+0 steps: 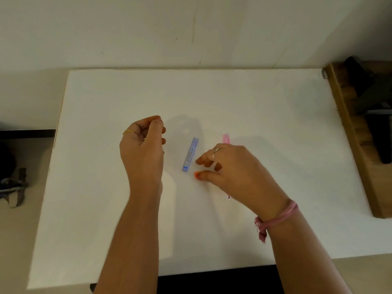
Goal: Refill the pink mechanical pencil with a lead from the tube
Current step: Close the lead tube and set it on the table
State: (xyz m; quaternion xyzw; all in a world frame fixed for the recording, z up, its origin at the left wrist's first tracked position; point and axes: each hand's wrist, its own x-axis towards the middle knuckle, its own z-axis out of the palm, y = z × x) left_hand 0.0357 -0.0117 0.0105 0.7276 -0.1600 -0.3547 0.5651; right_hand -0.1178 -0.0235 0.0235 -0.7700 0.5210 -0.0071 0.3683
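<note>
The pink mechanical pencil [226, 139] is lying on the white board [265, 115] under our right hand [233, 168], mostly hidden. Just left of it the blue lead tube [190, 154] is lying flat. Our right fingers are spreading loosely beside the tube — gripping nothing. Our left hand [142, 149] is hovering, fingertips pinched together; whether they hold anything, we cannot tell.

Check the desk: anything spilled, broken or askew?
Nothing stands out. The lead tube lies flat on the white board, intact; the pink pencil lies mostly hidden under the right hand. No loose leads visible.
</note>
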